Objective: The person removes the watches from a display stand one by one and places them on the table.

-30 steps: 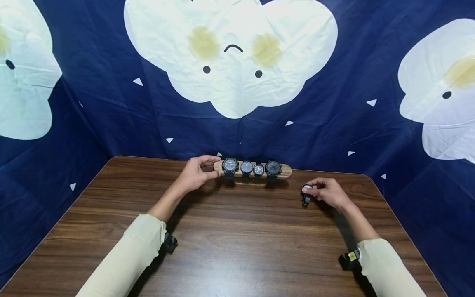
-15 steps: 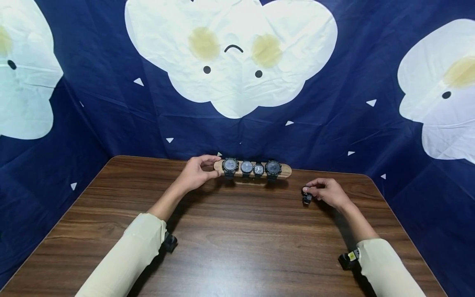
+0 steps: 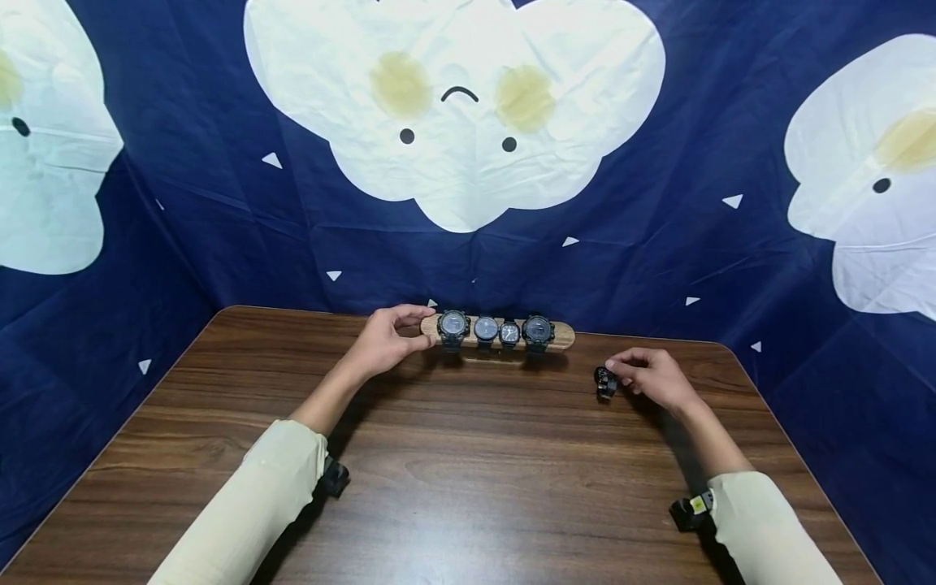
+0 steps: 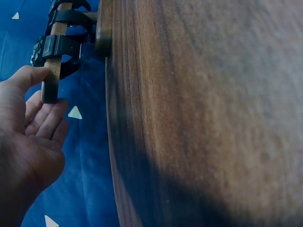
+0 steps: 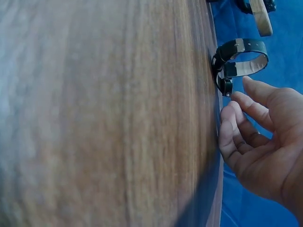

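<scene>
At the back of the table my left hand (image 3: 387, 340) pinches the left end of a wooden watch stand (image 3: 561, 336) between thumb and fingers. Several dark wristwatches are strapped along its bar, among them a large round one (image 3: 453, 325) nearest that hand and another large one (image 3: 538, 331) toward the right end. To the right of the stand, a black wristwatch (image 3: 604, 382) rests on the table with its strap closed in a loop (image 5: 255, 46). My right hand (image 3: 649, 376) is just beside this watch, fingers loosely bent; whether a fingertip still touches it is hard to tell.
The brown wood-grain table (image 3: 453, 471) ends close behind the stand. A dark blue curtain (image 3: 241, 236) with white cloud shapes hangs behind and at both sides. Black wrist cameras sit at both sleeves.
My right hand has let go of the loose watch and shifted slightly right and back. That watch has turned and settled on the table. My left hand and the stand have stayed put.
</scene>
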Demonstrator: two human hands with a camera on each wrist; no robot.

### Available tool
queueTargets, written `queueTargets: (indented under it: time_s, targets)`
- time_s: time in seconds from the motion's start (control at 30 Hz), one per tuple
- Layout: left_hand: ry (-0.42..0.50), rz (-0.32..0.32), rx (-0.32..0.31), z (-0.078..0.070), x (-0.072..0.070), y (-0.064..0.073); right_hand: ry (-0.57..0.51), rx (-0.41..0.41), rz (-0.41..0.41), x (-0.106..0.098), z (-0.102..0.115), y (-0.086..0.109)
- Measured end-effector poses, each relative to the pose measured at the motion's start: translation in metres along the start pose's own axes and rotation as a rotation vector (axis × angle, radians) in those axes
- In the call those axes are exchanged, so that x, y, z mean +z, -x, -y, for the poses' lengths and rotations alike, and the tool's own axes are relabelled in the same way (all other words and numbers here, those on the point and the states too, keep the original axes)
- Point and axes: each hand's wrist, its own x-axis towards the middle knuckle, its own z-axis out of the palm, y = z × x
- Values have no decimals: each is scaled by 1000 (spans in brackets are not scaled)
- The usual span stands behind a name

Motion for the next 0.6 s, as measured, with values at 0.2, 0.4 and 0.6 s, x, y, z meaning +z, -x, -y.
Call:
queueTargets:
  time_s: [0.2,0.4,0.6]
  targets:
    - [-3,0,-5,0,0,0,4,-21,-34,0,0,-2]
    - [0,0,-6,1,0,0,8,-50,-57,2,3,-1]
    - [15,-4,-5,2,1,0,28,-70,-99,4,10,-2]
